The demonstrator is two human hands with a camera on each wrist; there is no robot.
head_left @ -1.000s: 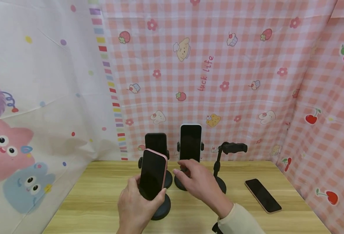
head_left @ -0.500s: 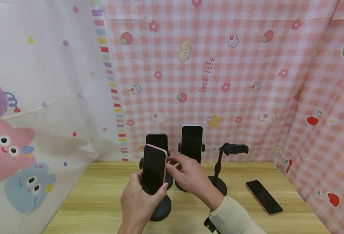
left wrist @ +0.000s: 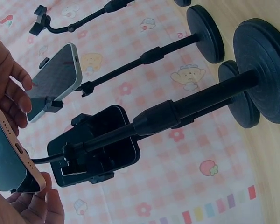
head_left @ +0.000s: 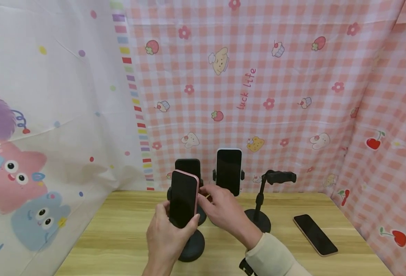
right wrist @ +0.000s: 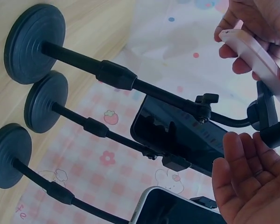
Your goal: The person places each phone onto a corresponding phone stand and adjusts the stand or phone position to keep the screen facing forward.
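My left hand [head_left: 170, 234] grips a pink-edged phone [head_left: 184, 199] by its lower sides, screen facing me. Behind this phone is the clamp [right wrist: 266, 112] of the nearest black phone stand [head_left: 193, 247], mostly hidden in the head view. My right hand [head_left: 223, 209] reaches in from the right to the phone's right edge. In the right wrist view its thumb and fingers pinch the end of that clamp. Seen from below in the left wrist view, the phone's pink bottom edge [left wrist: 19, 148] lies between the left hand's fingers and palm.
Behind stand a dark phone [head_left: 188, 165] and a white-edged phone [head_left: 228, 172], each clamped in a stand. To the right is a stand with a bare clamp [head_left: 280, 176]. Another phone [head_left: 315, 234] lies flat on the wooden table [head_left: 120, 230]. Patterned cloths hang around.
My right hand has moved left from in front of the white-edged phone to the held phone's right edge. The held phone has risen slightly and stands more upright.
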